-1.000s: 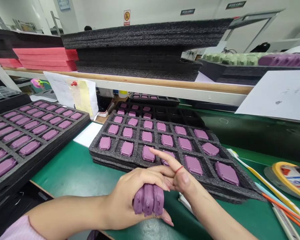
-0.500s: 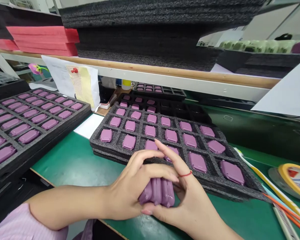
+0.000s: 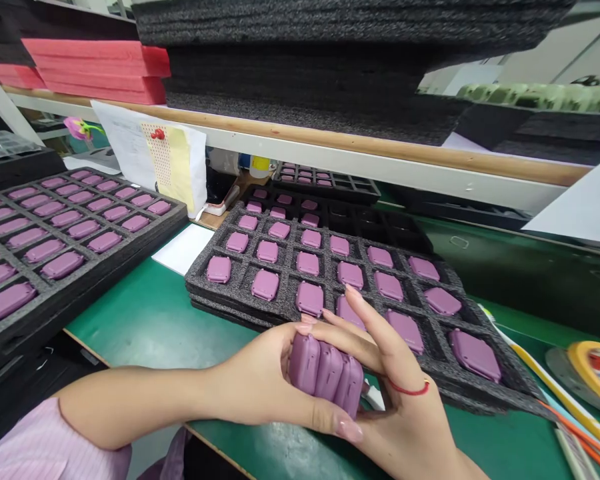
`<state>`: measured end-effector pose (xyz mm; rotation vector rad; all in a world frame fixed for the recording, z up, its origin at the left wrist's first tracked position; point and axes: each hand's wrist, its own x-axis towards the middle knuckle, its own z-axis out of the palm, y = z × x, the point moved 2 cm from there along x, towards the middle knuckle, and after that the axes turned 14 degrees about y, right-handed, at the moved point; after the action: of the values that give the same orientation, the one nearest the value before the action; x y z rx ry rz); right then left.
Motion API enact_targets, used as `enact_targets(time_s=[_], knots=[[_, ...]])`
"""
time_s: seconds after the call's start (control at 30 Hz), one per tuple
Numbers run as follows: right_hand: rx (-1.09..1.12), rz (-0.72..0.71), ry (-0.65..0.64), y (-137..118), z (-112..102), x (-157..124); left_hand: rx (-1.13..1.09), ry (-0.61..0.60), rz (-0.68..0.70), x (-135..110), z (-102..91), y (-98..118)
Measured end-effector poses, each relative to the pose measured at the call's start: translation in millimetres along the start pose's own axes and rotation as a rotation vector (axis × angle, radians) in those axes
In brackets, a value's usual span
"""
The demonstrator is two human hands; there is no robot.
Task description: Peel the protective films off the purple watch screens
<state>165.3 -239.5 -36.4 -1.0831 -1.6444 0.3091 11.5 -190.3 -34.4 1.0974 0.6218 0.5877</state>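
Note:
A stack of three purple plastic cases (image 3: 327,373), rounded and standing on edge side by side, is between my hands above the green bench. My left hand (image 3: 275,387) grips it from the left, thumb along the near side and fingers mostly hidden behind. My right hand (image 3: 415,413), with a red thread ring, wraps the far and right sides; one finger points up, off the stack. A small white piece shows by the right palm, too little visible to name. Just beyond lies a black foam tray (image 3: 285,267) with purple cases in its pockets, some pockets bare.
Another foam tray (image 3: 100,263) of purple cases is at left. White paper (image 3: 185,248) lies between the trays. A shelf edge (image 3: 330,147) crosses above, loaded with black foam (image 3: 300,87). At right are a yellow-white brush (image 3: 555,380), a tape roll (image 3: 595,367) and orange cords (image 3: 580,433).
The stack has turned, so its narrow sides now face up toward me. My left thumb has come across the near side, and my right hand has shifted right. The view has moved slightly.

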Motion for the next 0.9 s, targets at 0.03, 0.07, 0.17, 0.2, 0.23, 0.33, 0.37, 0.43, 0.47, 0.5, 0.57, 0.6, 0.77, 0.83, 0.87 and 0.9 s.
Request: enact_targets(time_s=[0.03, 0.07, 0.17, 0.2, 0.23, 0.33, 0.37, 0.43, 0.47, 0.5, 0.57, 0.6, 0.77, 0.83, 0.87, 0.9], knots=[[-0.003, -0.004, -0.003, 0.6, 0.0, -0.2, 0.007, 0.006, -0.019, 0.3, 0.2, 1.1], [-0.004, 0.002, -0.006, 1.4, 0.0, -0.5, 0.013, 0.017, -0.031, 0.3, 0.1, 1.7], [0.011, 0.026, -0.006, 3.7, -0.2, -2.6, 0.011, 0.048, -0.052, -0.8, 0.1, 1.5], [0.012, 0.035, -0.008, 4.3, -0.6, -3.4, 0.012, 0.056, -0.047, -1.3, 0.4, 1.5], [0.011, 0.042, -0.014, 4.7, -1.1, -4.1, 0.018, 0.061, -0.041, -1.7, 1.0, 1.7], [0.005, 0.042, -0.028, 5.2, -1.8, -5.0, 0.023, 0.055, -0.008, -2.1, 3.2, 3.3], [-0.003, 0.032, -0.028, 5.1, -1.4, -4.7, 0.016, 0.05, 0.005, -2.0, 3.6, 3.6], [-0.041, -0.011, -0.041, 4.1, 0.6, -3.4, -0.012, 0.043, 0.035, -1.5, 3.3, 2.5], [-0.058, -0.045, -0.05, 2.9, 1.9, -2.4, -0.022, 0.047, 0.059, -1.2, 2.4, 1.2], [-0.075, -0.083, -0.066, 1.3, 3.0, -1.4, -0.024, 0.053, 0.084, -1.0, 1.2, -0.6], [-0.104, -0.169, -0.11, -3.6, 3.3, 0.6, 0.019, 0.102, 0.137, -0.8, -2.2, -4.3], [-0.109, -0.192, -0.13, -6.2, 1.6, 1.6, 0.064, 0.135, 0.166, -1.0, -3.8, -5.7], [-0.029, -0.04, -0.078, -12.4, -22.9, 9.2, 0.267, 0.18, 0.363, -5.5, -5.5, -2.0], [0.004, 0.006, 0.03, -11.0, -34.3, 14.0, 0.343, 0.164, 0.491, -6.7, -5.0, 0.8], [0.008, 0.014, 0.076, -10.0, -39.0, 16.7, 0.378, 0.151, 0.566, -7.0, -4.8, 1.6], [0.002, 0.015, 0.109, -9.1, -42.7, 19.6, 0.402, 0.132, 0.64, -7.0, -4.7, 2.0]])
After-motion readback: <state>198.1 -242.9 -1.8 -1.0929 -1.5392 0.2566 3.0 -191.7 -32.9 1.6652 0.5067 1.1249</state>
